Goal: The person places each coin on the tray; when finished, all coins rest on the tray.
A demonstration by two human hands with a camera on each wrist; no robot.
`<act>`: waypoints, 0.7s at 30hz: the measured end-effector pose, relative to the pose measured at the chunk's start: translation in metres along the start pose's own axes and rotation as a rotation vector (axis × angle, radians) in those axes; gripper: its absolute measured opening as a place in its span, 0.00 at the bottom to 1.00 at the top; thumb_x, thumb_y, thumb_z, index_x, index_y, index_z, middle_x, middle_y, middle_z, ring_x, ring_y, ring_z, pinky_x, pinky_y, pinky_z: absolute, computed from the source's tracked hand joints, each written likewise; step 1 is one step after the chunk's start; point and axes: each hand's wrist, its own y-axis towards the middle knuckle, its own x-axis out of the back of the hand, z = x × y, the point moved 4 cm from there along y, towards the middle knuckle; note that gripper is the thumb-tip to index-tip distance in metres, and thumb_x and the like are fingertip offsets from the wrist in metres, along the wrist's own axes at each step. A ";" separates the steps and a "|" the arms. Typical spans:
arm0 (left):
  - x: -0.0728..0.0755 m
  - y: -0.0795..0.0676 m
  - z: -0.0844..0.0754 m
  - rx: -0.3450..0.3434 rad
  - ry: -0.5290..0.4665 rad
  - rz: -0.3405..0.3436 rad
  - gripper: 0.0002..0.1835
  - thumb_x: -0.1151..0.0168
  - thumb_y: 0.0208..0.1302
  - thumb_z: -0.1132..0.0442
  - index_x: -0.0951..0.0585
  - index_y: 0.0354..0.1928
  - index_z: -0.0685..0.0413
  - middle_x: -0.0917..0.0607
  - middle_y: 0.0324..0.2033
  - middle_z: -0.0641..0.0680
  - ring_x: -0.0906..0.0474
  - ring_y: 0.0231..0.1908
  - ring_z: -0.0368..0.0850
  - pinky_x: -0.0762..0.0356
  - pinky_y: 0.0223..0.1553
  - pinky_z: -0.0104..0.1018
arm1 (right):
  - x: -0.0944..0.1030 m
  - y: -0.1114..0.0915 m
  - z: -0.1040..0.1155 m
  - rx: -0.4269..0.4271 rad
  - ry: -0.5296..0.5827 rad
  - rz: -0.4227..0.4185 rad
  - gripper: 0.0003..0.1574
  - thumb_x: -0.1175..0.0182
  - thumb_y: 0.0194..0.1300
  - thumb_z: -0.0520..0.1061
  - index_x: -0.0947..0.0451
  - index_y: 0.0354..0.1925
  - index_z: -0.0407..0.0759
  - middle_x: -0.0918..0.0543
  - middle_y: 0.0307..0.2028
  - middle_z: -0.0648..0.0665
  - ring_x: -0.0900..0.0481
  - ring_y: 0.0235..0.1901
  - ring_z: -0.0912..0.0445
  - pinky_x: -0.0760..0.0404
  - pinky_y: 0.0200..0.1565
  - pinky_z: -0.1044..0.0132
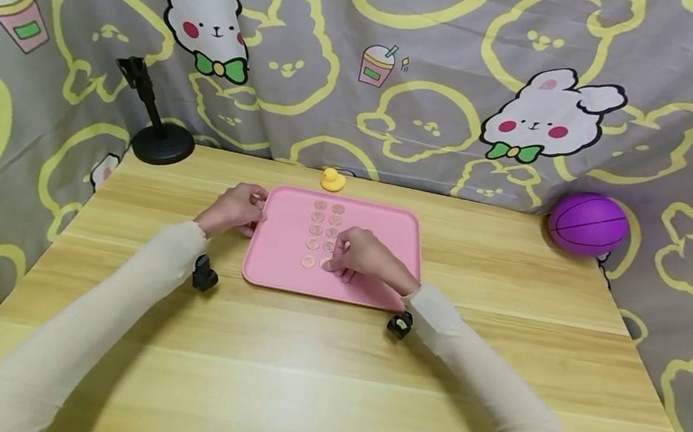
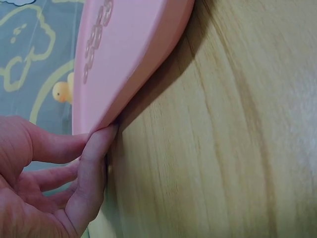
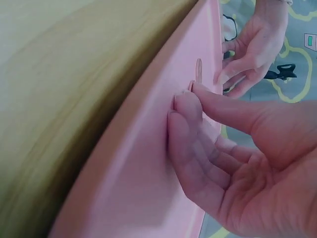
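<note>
A pink tray (image 1: 272, 265) lies on the table and bears coppery coins (image 1: 315, 229) in two columns. My left hand (image 1: 238, 206) pinches the tray's left rim; in the left wrist view, the thumb lies on top and a bent finger underneath. Over the near end of the right-hand column is my right hand (image 1: 362, 254). Its thumb and fingertips come together on a coin (image 1: 325, 264) at the tray's surface, mostly covering it. Just beyond those fingertips, the right wrist view shows another coin (image 3: 199, 70) lying flat.
A yellow rubber duck (image 1: 333, 180) sits behind the tray. At the back left stands a black stand with a round base (image 1: 162, 142), at the back right a purple ball (image 1: 588, 224). A patterned curtain (image 1: 437, 58) hangs along the back of the wooden table (image 1: 294, 387).
</note>
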 end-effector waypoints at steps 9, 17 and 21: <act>-0.001 0.003 -0.001 -0.036 0.055 -0.027 0.28 0.47 0.70 0.74 0.32 0.71 0.72 0.23 0.52 0.67 0.17 0.37 0.49 0.10 0.33 0.36 | 0.001 0.000 -0.006 0.018 -0.033 -0.028 0.17 0.28 0.68 0.43 0.24 0.27 0.41 0.15 0.22 0.44 0.20 0.18 0.58 0.17 0.23 0.69; 0.000 0.004 0.003 -0.053 -0.004 -0.019 0.33 0.44 0.72 0.72 0.38 0.76 0.70 0.24 0.54 0.68 0.16 0.38 0.49 0.10 0.34 0.36 | 0.011 -0.002 -0.009 0.046 -0.046 -0.036 0.17 0.32 0.72 0.45 0.23 0.28 0.40 0.15 0.23 0.44 0.19 0.20 0.56 0.16 0.25 0.67; 0.005 0.000 0.010 -0.055 -0.045 -0.031 0.38 0.43 0.74 0.69 0.46 0.80 0.67 0.25 0.56 0.68 0.16 0.42 0.51 0.09 0.34 0.38 | 0.030 -0.006 -0.014 0.049 -0.042 -0.084 0.15 0.35 0.75 0.45 0.21 0.31 0.38 0.14 0.26 0.41 0.17 0.23 0.54 0.12 0.30 0.62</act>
